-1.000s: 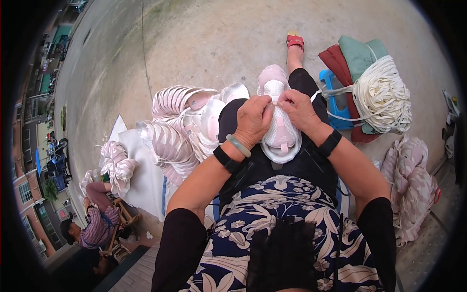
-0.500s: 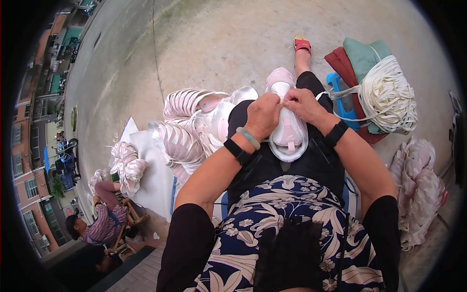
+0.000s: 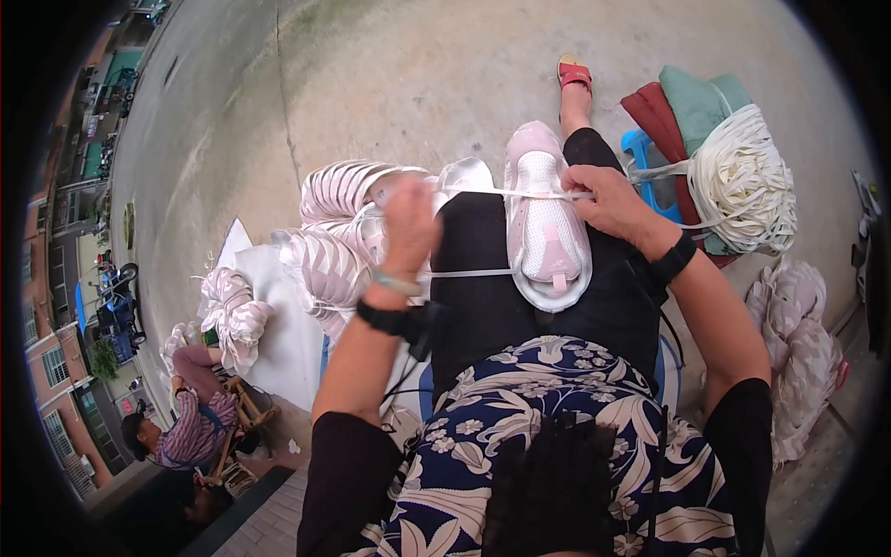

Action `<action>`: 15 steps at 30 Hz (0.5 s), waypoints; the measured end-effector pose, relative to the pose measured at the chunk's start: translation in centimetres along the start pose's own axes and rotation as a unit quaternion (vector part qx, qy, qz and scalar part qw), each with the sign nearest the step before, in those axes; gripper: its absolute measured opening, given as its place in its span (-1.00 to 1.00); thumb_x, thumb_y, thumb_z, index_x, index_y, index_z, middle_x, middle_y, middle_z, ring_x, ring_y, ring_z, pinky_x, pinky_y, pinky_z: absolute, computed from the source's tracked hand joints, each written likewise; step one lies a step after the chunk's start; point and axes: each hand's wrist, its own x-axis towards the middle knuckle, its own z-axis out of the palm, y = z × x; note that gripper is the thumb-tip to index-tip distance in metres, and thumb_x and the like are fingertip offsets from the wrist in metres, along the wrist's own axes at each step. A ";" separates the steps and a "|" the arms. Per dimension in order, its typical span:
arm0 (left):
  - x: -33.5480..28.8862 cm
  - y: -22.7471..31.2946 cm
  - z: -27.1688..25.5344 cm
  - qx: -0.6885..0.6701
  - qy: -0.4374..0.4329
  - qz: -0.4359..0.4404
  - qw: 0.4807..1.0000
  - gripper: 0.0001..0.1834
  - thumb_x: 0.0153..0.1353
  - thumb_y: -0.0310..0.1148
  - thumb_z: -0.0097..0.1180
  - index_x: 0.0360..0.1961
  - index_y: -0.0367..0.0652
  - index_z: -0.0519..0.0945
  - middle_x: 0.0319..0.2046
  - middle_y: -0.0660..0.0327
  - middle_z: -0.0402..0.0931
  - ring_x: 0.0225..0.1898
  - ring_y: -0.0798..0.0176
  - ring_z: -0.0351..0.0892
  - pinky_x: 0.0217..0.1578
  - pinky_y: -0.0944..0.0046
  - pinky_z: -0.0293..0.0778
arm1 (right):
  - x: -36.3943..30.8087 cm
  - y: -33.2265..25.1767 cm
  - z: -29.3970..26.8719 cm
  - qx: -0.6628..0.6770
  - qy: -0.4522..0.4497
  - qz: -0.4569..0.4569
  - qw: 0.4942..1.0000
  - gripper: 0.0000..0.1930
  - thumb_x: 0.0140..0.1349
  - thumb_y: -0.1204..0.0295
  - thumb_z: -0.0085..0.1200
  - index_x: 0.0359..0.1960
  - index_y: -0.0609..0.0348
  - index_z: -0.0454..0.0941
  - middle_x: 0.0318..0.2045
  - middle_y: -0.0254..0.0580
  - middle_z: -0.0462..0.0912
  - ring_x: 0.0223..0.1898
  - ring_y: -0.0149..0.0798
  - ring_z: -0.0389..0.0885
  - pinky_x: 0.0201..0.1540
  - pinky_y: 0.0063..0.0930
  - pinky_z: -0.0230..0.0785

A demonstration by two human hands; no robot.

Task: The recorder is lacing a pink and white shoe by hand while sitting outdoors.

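A pink and white shoe upper (image 3: 548, 232) lies on my black-trousered lap, its toe pointing away from me. A thin white shoelace (image 3: 497, 192) is stretched across it from side to side. To the left, my left hand (image 3: 410, 227), smeared by motion, is closed on one end of the lace. At the upper's right edge my right hand (image 3: 608, 202) pinches the lace between thumb and fingers. Another white strand runs left from the upper's lower part. Beside my left thigh are stacked pink and white shoe uppers (image 3: 339, 200), partly hidden behind my left hand.
On the right, a bundle of white laces (image 3: 742, 181) hangs by folded green and red cloth (image 3: 696, 107) and a blue frame (image 3: 650, 176). Pink and white bundles lie at right (image 3: 794, 353) and left (image 3: 234, 311). Another person (image 3: 195, 418) sits at lower left.
My left hand has moved left, away from the upper, drawing the lace out straight. My right hand has shifted slightly right. Before, both hands were together over the upper.
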 end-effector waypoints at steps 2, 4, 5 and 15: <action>-1.0 -3.2 -4.7 0.019 0.073 -0.107 0.991 -0.85 0.18 -0.40 -0.07 -0.47 -0.26 0.41 -0.58 0.04 0.40 -0.50 -0.02 0.39 -0.44 0.15 0.31 | -0.6 0.4 0.1 -0.053 0.039 -0.031 0.997 -0.81 -0.07 0.53 -0.09 -0.37 0.19 0.47 -0.49 -0.01 0.53 -0.40 0.04 0.52 -0.31 -0.22 0.35; -3.3 -7.5 -8.9 0.130 0.130 -0.123 0.975 -0.81 0.17 -0.39 -0.07 -0.53 -0.27 0.40 -0.61 -0.02 0.42 -0.56 -0.04 0.41 -0.49 0.09 0.31 | -0.9 0.5 0.5 -0.100 0.068 -0.078 0.990 -0.76 -0.07 0.55 -0.07 -0.29 0.15 0.46 -0.38 0.00 0.54 -0.33 0.08 0.52 -0.26 -0.12 0.35; -4.3 -8.8 -10.1 0.181 0.142 -0.127 0.965 -0.80 0.15 -0.38 -0.06 -0.54 -0.27 0.40 -0.61 -0.04 0.42 -0.55 -0.08 0.43 -0.48 0.06 0.32 | -1.0 0.7 0.7 -0.099 0.068 -0.078 0.990 -0.76 -0.07 0.55 -0.07 -0.29 0.15 0.46 -0.38 0.00 0.54 -0.33 0.08 0.52 -0.26 -0.12 0.35; -1.7 4.0 0.6 -0.019 -0.100 0.046 0.994 -0.45 -0.07 -0.53 0.09 0.05 -0.26 0.35 -0.15 -0.08 0.48 -0.24 0.01 0.53 -0.18 0.23 0.44 | -1.2 0.7 0.6 -0.169 0.080 -0.142 0.972 -0.71 -0.04 0.57 -0.03 -0.20 0.12 0.38 -0.39 -0.10 0.47 -0.37 0.02 0.51 -0.34 -0.22 0.37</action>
